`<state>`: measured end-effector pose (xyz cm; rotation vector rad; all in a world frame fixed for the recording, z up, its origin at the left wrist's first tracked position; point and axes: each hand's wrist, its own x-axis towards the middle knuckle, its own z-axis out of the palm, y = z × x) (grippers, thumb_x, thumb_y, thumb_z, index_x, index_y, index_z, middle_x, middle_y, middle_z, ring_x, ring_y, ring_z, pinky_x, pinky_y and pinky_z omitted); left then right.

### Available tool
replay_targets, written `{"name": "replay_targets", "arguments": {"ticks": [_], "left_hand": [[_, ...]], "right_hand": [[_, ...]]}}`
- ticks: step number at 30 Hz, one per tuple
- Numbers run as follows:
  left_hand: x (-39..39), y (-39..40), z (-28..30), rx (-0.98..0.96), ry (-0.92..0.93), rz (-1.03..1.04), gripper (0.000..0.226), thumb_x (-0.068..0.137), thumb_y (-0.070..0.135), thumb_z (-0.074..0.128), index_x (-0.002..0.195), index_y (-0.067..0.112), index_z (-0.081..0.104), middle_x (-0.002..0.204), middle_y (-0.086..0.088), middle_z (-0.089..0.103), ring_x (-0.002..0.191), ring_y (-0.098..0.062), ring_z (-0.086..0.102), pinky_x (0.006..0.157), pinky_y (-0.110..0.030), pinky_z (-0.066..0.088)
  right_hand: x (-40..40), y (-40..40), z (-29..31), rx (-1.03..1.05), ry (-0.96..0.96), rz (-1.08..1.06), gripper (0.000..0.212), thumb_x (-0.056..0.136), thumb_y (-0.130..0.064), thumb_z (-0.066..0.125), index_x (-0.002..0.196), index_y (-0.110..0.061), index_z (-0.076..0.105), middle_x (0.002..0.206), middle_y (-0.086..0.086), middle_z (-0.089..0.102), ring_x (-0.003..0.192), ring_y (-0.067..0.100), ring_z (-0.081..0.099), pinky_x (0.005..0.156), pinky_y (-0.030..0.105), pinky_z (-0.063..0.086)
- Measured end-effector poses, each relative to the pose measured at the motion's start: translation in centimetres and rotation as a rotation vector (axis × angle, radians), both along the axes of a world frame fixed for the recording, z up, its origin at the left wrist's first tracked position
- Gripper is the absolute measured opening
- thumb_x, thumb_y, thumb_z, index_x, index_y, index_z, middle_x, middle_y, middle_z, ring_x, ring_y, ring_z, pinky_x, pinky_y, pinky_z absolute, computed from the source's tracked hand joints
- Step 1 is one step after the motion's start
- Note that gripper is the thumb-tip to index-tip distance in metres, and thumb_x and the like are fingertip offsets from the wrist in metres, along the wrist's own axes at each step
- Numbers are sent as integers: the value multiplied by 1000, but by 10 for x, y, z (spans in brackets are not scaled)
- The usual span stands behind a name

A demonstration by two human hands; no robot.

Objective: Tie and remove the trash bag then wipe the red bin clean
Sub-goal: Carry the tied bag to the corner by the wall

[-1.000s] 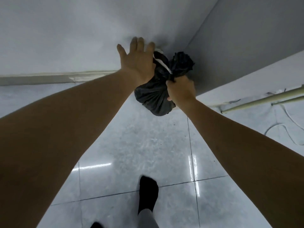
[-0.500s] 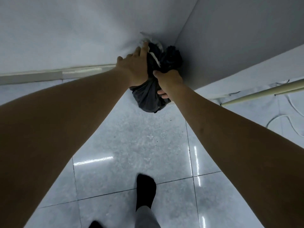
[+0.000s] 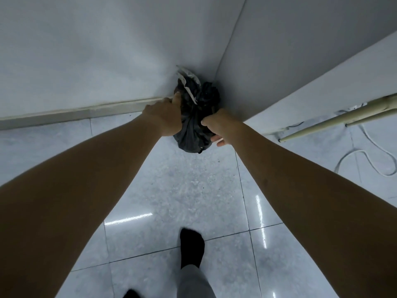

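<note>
head: trash bag (image 3: 191, 134) btwn both grips

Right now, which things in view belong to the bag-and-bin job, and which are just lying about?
Part of the job:
black trash bag, in the corner
left hand, gripping the bag
right hand, gripping the bag

Just lying about:
white cable on the floor
cream poles at right

The red bin is out of view.

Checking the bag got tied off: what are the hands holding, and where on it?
Both grip the black trash bag: left hand on its left side, right hand at the gathered neck.
</note>
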<state>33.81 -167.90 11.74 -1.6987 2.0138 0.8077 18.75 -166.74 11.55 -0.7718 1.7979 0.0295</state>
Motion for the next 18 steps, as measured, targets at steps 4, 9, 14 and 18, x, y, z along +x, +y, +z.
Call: {"name": "replay_targets", "arguments": {"ticks": [4, 9, 14, 18], "left_hand": [[5, 4, 33, -73, 28, -48, 64, 100, 28, 38, 155, 14, 9, 151, -16, 34, 131, -40, 41, 103, -51, 38], [13, 19, 80, -99, -5, -63, 62, 100, 30, 37, 155, 15, 12, 154, -14, 29, 135, -38, 36, 106, -51, 35], [25, 52, 135, -191, -1, -132, 61, 102, 40, 33, 155, 19, 12, 161, -7, 19, 143, -32, 26, 109, -51, 30], [38, 104, 183, -272, 94, -115, 62, 101, 47, 27, 156, 24, 10, 163, -2, 14, 148, -26, 16, 114, -50, 24]], "right_hand": [[-1, -1, 35, -226, 182, 280, 18, 92, -20, 47, 80, -8, 53, 77, 8, 57, 86, 31, 59, 73, 31, 46], [-1, 20, 81, -352, 296, 440, 21, 91, -18, 44, 71, -13, 44, 89, 10, 55, 92, 30, 54, 74, 31, 38], [-2, 62, 139, -420, 347, 431, 28, 95, -25, 42, 114, -9, 54, 120, 14, 56, 114, 35, 48, 90, 41, 43], [-6, 117, 202, -450, 397, 394, 51, 98, -41, 38, 143, -17, 40, 144, 8, 44, 131, 32, 38, 103, 45, 35]]}}
